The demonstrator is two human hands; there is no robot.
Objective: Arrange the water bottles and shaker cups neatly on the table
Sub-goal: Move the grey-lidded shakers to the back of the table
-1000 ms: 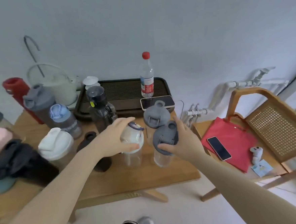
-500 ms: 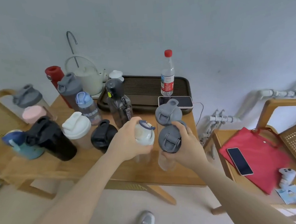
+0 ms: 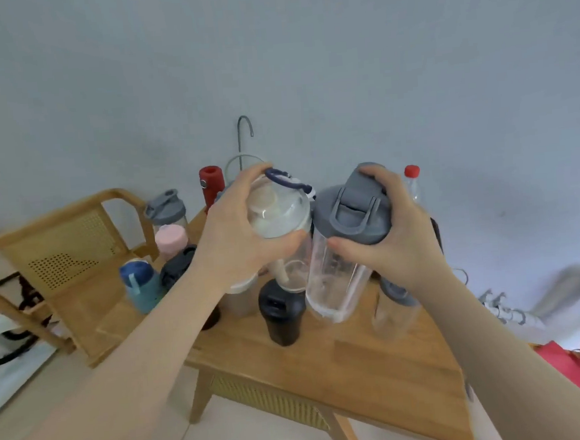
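Pale wall behind, wooden table (image 3: pixel 326 361) crowded with bottles at frame centre. Left hand (image 3: pixel 235 237) clamped round white-lidded shaker (image 3: pixel 278 217), right hand (image 3: pixel 396 233) round grey-lidded shaker (image 3: pixel 345 250), both lifted mid-frame. Carrying step, seemingly; next needs free spot, upright set-down.

Your two forearms are bare, with no sleeves in view. Your left hand (image 3: pixel 238 237) and right hand (image 3: pixel 394 233) wear no gloves, rings or watch.
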